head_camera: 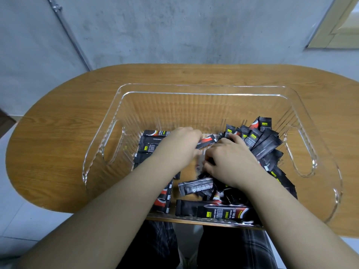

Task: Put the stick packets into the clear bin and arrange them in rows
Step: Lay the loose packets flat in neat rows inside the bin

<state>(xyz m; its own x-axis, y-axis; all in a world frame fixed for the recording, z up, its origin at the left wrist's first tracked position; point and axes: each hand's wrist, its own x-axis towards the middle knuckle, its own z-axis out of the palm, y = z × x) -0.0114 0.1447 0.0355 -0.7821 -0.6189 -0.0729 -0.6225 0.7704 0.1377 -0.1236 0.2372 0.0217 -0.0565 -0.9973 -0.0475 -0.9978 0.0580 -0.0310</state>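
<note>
Grey concrete walling stood behind the oval wooden table (58, 133) where we worked, and the clear bin (204, 90) sat on it, filling most of the top. All the stick packets lay inside the bin: a flat row (149, 146) along its left side, a loose heap (260, 138) at the right, and a few strays near the front wall. Our left hand (180, 146) reached down by the row, fingers curled, apparently pinching one red-and-black packet (206, 141). Our right hand (231, 160) rested on the heap with fingers bent among the packets; whether it gripped one we could not tell.
</note>
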